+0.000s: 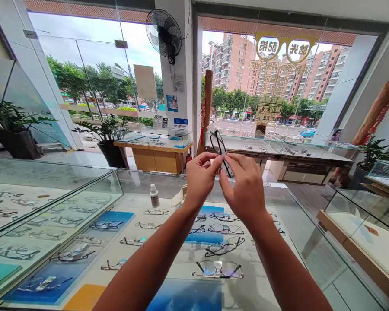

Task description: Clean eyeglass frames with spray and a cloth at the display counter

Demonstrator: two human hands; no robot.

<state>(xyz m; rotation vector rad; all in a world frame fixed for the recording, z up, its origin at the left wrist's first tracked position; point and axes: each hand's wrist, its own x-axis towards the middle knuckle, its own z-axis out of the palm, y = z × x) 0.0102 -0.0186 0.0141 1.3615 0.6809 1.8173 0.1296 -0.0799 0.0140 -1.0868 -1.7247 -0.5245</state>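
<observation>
You are standing over a glass case (314,259) with rows of frames (218,268) lying inside it, and you are holding both hands raised above its far edge. Your left hand (199,177) and right hand (246,190) are meeting fingertip to fingertip, each closed in a pinch on one pair of black glasses (219,144). The glasses are sticking up from your fingers, clear of the case. You seem to be working on their lower part, though your fingers are hiding exactly where. Any further handling is calling for a light, steady pinch, since the glasses look thin. A small bottle (154,195) is standing on the case, left of your hands.
</observation>
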